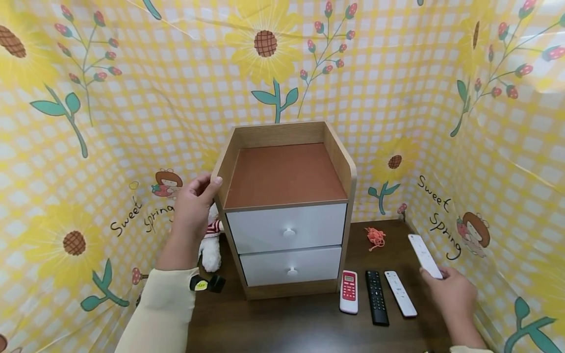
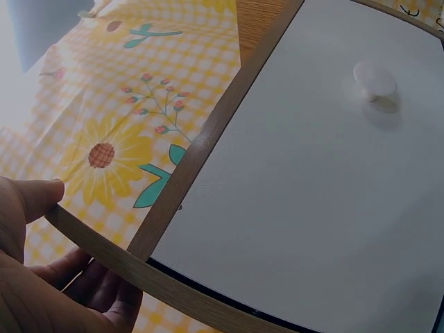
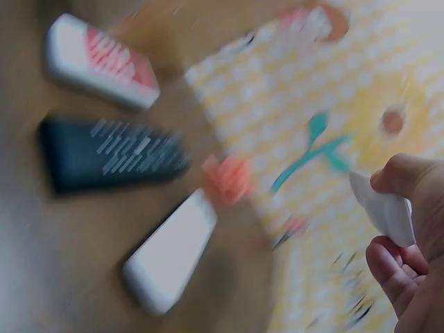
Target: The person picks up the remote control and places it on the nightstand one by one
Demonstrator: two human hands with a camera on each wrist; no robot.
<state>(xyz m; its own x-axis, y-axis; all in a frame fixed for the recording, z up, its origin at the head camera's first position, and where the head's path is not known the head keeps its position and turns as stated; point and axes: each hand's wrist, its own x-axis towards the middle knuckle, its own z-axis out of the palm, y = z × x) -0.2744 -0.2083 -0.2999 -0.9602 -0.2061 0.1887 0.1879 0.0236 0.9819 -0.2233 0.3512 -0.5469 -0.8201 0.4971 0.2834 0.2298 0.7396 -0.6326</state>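
Observation:
My left hand (image 1: 194, 201) grips the front edge of the left side panel of a small wooden cabinet (image 1: 282, 128), thumb on one face and fingers on the other in the left wrist view. Two white drawers (image 1: 265, 230) with round knobs (image 2: 374, 80) are closed in its front. On the right, my right hand (image 1: 454, 294) pinches a white remote control (image 1: 424, 256) by its near end, held over the table's right side. A second white remote (image 1: 400, 294), a black remote (image 1: 376, 297) and a white remote with a red face (image 1: 349, 292) lie left of that hand.
A bundle of orange string (image 1: 375, 238) lies behind the remotes on the dark brown table (image 1: 273, 323). A white plush toy (image 1: 211, 252) in red stripes stands left of the cabinet, partly behind my left arm. Yellow checked cloth (image 1: 176, 98) with flowers surrounds the table.

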